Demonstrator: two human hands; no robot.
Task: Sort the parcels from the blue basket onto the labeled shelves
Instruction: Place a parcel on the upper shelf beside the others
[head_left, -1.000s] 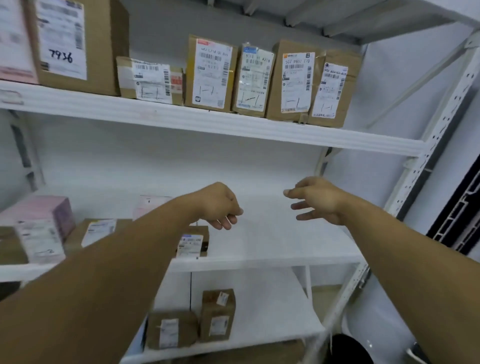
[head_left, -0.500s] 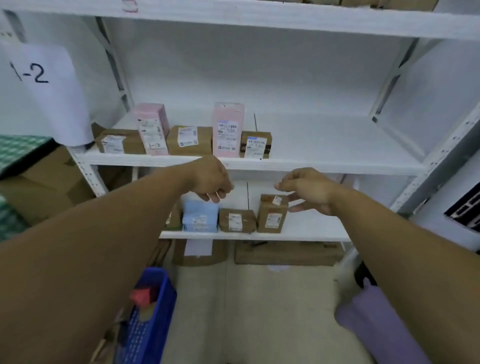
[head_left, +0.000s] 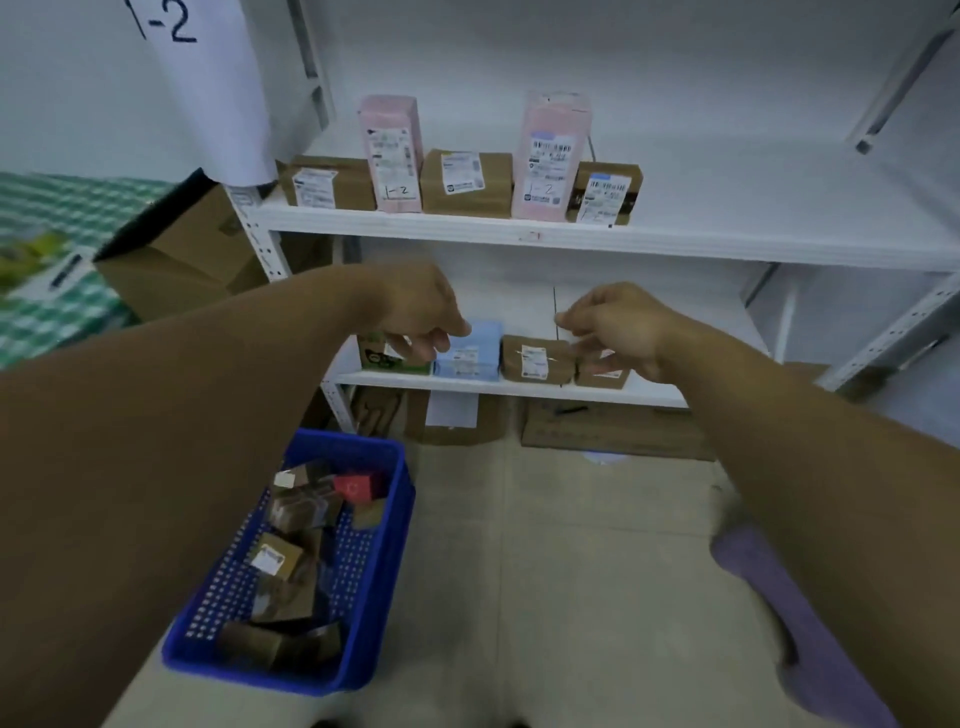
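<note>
Blue perforated basket (head_left: 387, 571) on floor w/ brown parcels (head_left: 275, 558) + red box (head_left: 353, 487); left hand (head_left: 421, 312) & right hand (head_left: 618, 327) loose, empty.

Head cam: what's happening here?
A person is mid-sort, with nothing in hand. The left hand and right hand are held out, loosely curled, in front of the lower shelf. The blue basket on the floor holds several parcels not yet shelved. Five boxes stand on the shelf above, among them a pink parcel marked 1-2.
</note>
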